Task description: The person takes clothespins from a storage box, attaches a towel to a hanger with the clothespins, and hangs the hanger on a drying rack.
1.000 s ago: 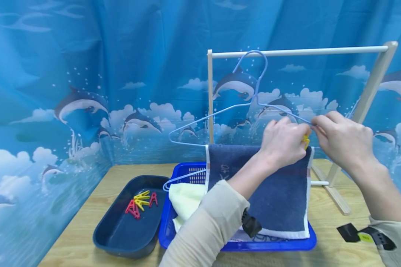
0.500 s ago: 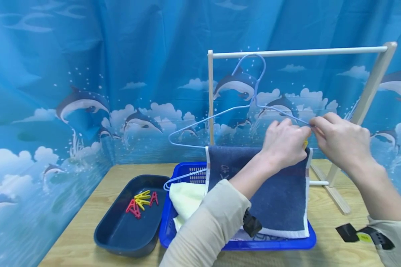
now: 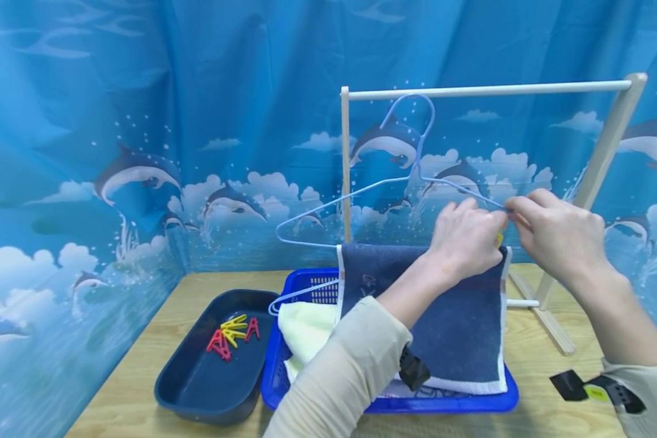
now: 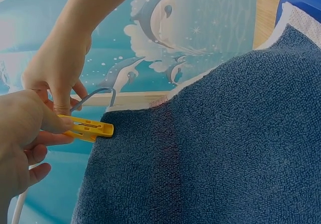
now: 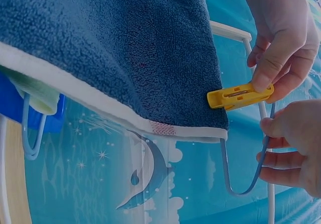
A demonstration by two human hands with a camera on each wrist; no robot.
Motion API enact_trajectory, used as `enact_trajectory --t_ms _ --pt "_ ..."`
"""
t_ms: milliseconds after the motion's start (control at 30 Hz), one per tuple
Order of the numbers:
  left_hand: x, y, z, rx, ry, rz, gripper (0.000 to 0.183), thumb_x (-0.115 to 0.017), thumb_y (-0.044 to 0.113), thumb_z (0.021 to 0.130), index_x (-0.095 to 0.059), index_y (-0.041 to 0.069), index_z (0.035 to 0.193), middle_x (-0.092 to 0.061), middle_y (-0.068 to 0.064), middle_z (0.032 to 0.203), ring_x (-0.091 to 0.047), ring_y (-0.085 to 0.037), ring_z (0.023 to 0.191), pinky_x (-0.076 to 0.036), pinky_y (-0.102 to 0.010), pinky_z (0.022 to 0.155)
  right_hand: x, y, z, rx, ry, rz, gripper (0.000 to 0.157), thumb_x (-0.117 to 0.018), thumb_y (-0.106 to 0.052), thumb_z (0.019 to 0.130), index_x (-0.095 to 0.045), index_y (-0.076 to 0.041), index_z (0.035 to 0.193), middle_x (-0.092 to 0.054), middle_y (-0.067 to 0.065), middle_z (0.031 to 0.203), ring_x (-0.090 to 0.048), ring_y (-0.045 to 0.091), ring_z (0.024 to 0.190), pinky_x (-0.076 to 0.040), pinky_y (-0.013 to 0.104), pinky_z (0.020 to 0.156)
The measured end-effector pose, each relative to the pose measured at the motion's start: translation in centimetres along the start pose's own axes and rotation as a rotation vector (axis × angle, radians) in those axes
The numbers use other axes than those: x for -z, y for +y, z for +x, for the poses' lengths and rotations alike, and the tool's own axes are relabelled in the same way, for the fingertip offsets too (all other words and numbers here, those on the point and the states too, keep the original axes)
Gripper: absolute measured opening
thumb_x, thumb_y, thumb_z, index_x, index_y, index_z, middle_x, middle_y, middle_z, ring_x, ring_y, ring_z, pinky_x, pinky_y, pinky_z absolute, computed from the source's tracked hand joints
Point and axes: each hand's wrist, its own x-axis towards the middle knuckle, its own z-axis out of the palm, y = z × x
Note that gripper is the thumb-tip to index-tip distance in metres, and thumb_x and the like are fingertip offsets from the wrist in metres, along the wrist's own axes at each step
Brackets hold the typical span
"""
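A dark blue towel (image 3: 449, 322) with white edging drapes over the lower bar of a light blue hanger (image 3: 433, 115). My left hand (image 3: 467, 239) pinches a yellow clothespin (image 5: 241, 97) by its handles; its jaws lie over the towel's top edge near the right corner. The right wrist view shows my right hand (image 5: 295, 143) gripping the hanger wire near its right bend, just beside the clothespin. The hanger's hook stands a little below the rack's white rail in the head view. My left forearm hides part of the towel.
A wooden rack with a white rail (image 3: 487, 91) stands behind. Below the towel is a blue basket (image 3: 443, 404) with a pale yellow cloth (image 3: 306, 328) and another hanger (image 3: 301, 294). To its left, a dark tub (image 3: 188, 389) holds several red and yellow clothespins (image 3: 232, 331).
The hanger and both hands have sunk slightly in the head view, so the hook top now sits lower against the rail. Both grips stay the same.
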Motion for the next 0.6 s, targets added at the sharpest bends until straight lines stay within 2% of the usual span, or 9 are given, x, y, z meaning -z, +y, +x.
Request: enact_trajectory --t_ms 300,400,600 --pt "-0.36 -0.20 -0.04 0.003 -0.032 0.005 0.024 -0.060 0.027 0.087 -0.064 0.031 0.110 -0.060 0.018 0.077 -0.046 -0.006 0.082 -0.037 -0.023 0.075 -0.25 0.22 -0.10 0.007 0.038 0.008 0.018 -0.072 -0.001 0.073 -0.066 -0.003 0.090 -0.059 0.017 0.080 -0.046 0.031 0.042 -0.025 0.037 0.032" --pt "-0.42 -0.15 -0.06 0.002 -0.041 0.036 0.023 -0.058 0.030 0.088 -0.063 0.032 0.110 -0.062 0.019 0.081 -0.047 -0.006 0.086 -0.037 -0.024 0.078 -0.27 0.25 -0.07 0.007 0.042 0.007 0.018 -0.072 -0.001 0.073 -0.066 -0.004 0.090 -0.060 0.017 0.080 -0.046 0.031 0.042 -0.026 0.038 0.032" --pt "-0.52 0.08 -0.19 -0.023 -0.055 0.128 0.019 -0.052 0.035 0.090 -0.062 0.033 0.107 -0.060 0.018 0.081 -0.047 -0.007 0.088 -0.037 -0.025 0.077 -0.21 0.15 -0.07 -0.029 -0.007 0.005 0.018 -0.071 -0.002 0.075 -0.065 -0.004 0.092 -0.060 0.018 0.083 -0.048 0.032 0.045 -0.028 0.038 0.033"
